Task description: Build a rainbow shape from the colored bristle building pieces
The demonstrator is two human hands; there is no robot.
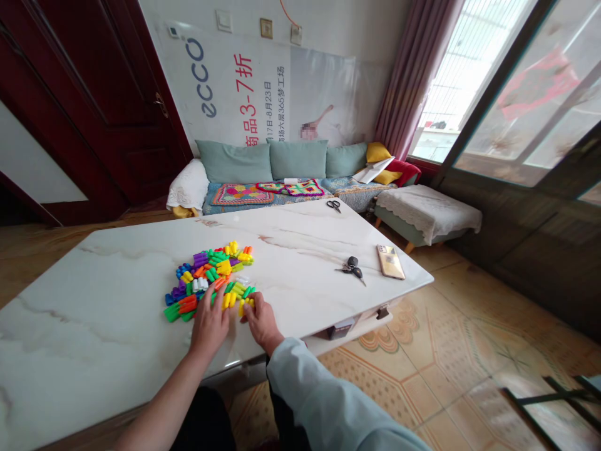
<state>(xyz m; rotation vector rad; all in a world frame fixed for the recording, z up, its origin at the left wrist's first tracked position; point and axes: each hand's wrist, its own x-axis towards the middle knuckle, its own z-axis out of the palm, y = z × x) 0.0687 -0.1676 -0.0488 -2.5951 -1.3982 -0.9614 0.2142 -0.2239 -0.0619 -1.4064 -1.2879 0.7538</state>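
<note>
Coloured pieces (224, 267) lie in one loose heap on the pale marbled worktop (94, 282), near the edge closest to the person. Short paired tubes, by the look of them. Colours mixed: purple pieces (200, 259) at the far left, white pieces (200, 284) mid-heap, green pieces (171, 312) at the near left corner.

Progress, my reading: handling is under way, but no finished group stands apart from the heap. A few neighbours share a colour; whether by sorting or chance is unclear. Most of the heap looks unworked, so much seems left.

Right grip: right hand (263, 321) at the heap's near right edge, thumb and fingers drawn close together. Looks pinched on a yellow piece (241, 307), with little gap between the digits.

Left grip: left hand (212, 318) at the near side, fingers bent down toward orange pieces (219, 284), fingertips at or just beside them. Whether it grasps anything, I can't make out; the back of the hand hides the underside.
</note>
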